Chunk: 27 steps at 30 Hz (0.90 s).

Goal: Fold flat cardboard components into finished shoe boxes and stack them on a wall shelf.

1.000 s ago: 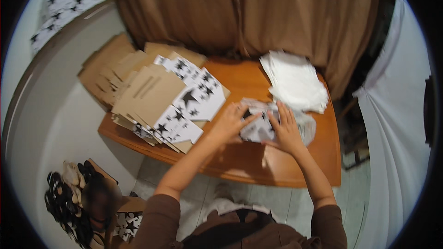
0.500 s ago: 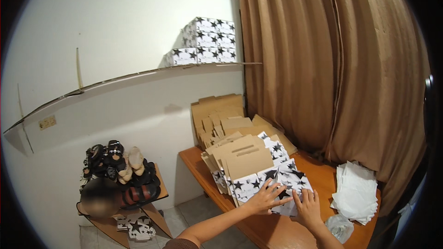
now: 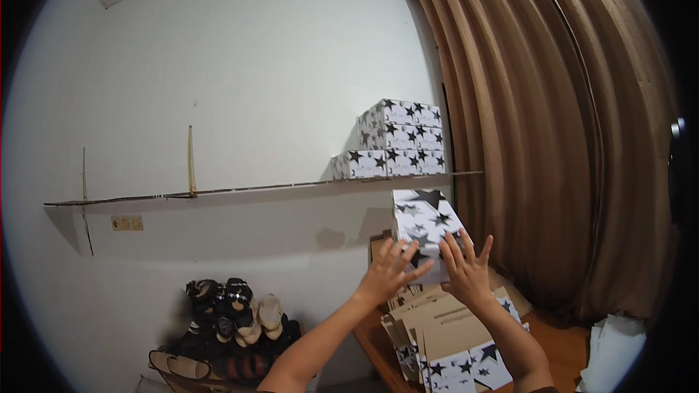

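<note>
A white cardboard box (image 3: 424, 212) with black and grey stars is raised above the table, tilted, just below the wall shelf. My left hand (image 3: 389, 268) presses on the box's near left side, fingers spread. On its near right side lies my right hand (image 3: 467, 268), some fingertips on the box and others apart from it. Between them the two hands hold the box up. Below is a stack of flat cardboard box blanks (image 3: 455, 331), brown inside and star-printed outside. More boxes with the same print (image 3: 400, 140) stand in a stepped stack on the shelf.
The narrow wall shelf (image 3: 277, 187) runs across the white wall. A brown curtain (image 3: 524, 138) hangs to the right. Shoes and sandals (image 3: 237, 324) are piled at the lower left. White paper sheets (image 3: 613, 353) lie at the right of the wooden table (image 3: 557, 342).
Both hands have lifted the star-printed box from the table up toward the shelf. The view has tilted upward, so more wall and some ceiling show.
</note>
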Each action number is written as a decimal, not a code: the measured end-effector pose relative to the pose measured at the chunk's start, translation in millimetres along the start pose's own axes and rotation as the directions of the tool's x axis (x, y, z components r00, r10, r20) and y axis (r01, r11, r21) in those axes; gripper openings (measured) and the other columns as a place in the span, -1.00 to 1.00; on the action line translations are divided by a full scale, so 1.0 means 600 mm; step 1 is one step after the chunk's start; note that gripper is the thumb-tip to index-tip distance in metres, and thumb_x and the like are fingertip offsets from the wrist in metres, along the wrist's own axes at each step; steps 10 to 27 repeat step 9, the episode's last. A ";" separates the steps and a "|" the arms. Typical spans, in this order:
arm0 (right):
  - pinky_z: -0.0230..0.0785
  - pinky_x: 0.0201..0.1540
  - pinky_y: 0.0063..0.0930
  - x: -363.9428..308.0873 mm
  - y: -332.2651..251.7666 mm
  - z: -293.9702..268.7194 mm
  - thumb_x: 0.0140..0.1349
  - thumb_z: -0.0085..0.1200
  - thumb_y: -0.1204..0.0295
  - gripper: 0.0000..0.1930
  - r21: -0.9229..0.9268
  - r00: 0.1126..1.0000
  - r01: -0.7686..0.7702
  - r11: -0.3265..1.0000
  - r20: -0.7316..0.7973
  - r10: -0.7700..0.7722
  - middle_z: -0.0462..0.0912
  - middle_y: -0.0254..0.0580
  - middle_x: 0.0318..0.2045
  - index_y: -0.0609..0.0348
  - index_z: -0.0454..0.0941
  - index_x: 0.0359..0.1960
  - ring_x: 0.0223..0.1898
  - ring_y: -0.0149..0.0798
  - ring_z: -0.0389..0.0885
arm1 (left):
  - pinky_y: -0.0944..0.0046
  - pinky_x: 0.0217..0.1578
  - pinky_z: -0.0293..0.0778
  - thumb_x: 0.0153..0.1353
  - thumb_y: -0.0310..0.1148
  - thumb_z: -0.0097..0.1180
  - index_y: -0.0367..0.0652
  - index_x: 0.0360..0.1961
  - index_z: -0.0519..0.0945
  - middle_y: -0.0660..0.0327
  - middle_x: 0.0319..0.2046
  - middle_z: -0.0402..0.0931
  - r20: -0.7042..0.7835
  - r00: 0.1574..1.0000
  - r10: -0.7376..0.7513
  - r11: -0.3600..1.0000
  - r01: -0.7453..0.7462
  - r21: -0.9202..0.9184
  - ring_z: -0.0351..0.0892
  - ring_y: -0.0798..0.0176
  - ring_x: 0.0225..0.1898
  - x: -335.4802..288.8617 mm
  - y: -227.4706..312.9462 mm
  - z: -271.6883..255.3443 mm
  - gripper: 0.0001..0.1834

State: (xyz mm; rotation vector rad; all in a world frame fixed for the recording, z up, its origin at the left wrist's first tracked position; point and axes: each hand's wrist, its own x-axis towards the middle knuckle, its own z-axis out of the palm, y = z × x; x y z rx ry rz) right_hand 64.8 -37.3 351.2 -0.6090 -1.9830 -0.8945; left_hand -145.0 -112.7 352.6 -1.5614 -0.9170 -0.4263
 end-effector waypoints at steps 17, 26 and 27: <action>-0.49 0.32 0.36 0.312 -0.021 0.091 -0.29 0.36 0.21 0.00 -0.066 0.973 -0.010 0.998 -0.229 -0.006 0.23 -0.31 0.18 -0.03 0.08 0.29 0.28 -0.25 0.14 | -0.33 0.31 -0.29 -0.36 -0.01 0.41 0.39 0.34 -0.04 0.14 0.31 -0.03 0.045 0.998 -0.048 0.924 0.027 0.381 -0.06 0.09 0.34 0.059 -0.295 0.040 0.19; -0.49 0.32 0.36 0.312 -0.021 0.091 -0.29 0.36 0.21 0.00 -0.066 0.973 -0.010 0.998 -0.229 -0.006 0.23 -0.31 0.18 -0.03 0.08 0.29 0.28 -0.25 0.14 | -0.33 0.31 -0.29 -0.36 -0.01 0.41 0.39 0.34 -0.04 0.14 0.31 -0.03 0.045 0.998 -0.048 0.924 0.027 0.381 -0.06 0.09 0.34 0.059 -0.295 0.040 0.19; -0.49 0.32 0.36 0.312 -0.021 0.091 -0.29 0.36 0.21 0.00 -0.066 0.973 -0.010 0.998 -0.229 -0.006 0.23 -0.31 0.18 -0.03 0.08 0.29 0.28 -0.25 0.14 | -0.33 0.31 -0.29 -0.36 -0.01 0.41 0.39 0.34 -0.04 0.14 0.31 -0.03 0.045 0.998 -0.048 0.924 0.027 0.381 -0.06 0.09 0.34 0.059 -0.295 0.040 0.19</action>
